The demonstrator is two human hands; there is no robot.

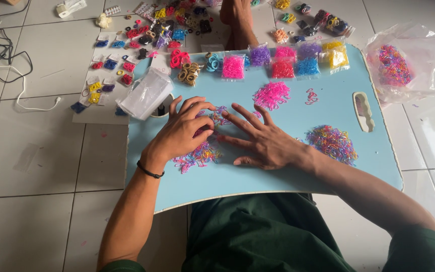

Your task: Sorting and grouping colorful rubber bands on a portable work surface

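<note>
White floor tiles surround a light blue lap board that rests over the person's knees, above dark green clothing at the bottom of the view. Nearest on the board, the left hand, with a black band at its wrist, lies with fingers curled down onto a spread of tiny mixed-colour rubber bands; whether any are pinched between the fingers cannot be told. Just beside it, the right hand lies flat and open, fingers spread, its fingertips touching the same spread and clasping nothing. To the right of that forearm sits a separate heap of mixed bands. Farther up the board lies a pink pile, and near the right edge a white oval handle slot. At the left edge a stack of clear small bags leans over a round cup hole. Along the far edge stand small bags of sorted bands in pink, purple, red, blue and yellow. Beyond the board, a larger clear bag of mixed bands lies on the tiles to the right, many packets of hair ties are scattered to the left, and a bare foot shows at the top.
</note>
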